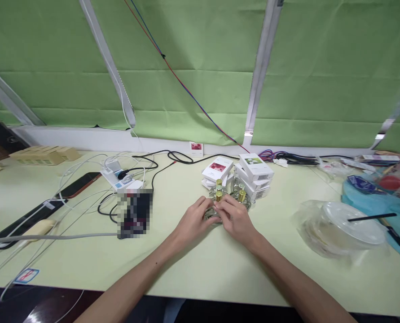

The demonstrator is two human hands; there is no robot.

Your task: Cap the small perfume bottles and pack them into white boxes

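My left hand (196,220) and my right hand (235,217) meet at the middle of the table, fingers closed and fingertips together. They pinch a small bottle with a gold cap (219,196); the cap shows just above my fingers, while the rest is hidden behind them. Around and behind my hands stand several more small clear bottles, among them one with a gold cap (242,195) by my right fingers. Just beyond are a pile of white boxes with a red flower picture (217,168) and a stack of white boxes with a white flower picture (256,167).
A power strip (122,179) with tangled cables and a dark pixelated patch (135,214) lie left. Yellowish cartons (45,155) sit at the back left. To the right are a lidded plastic bowl (351,224) in a clear bag and a blue bag (371,197).
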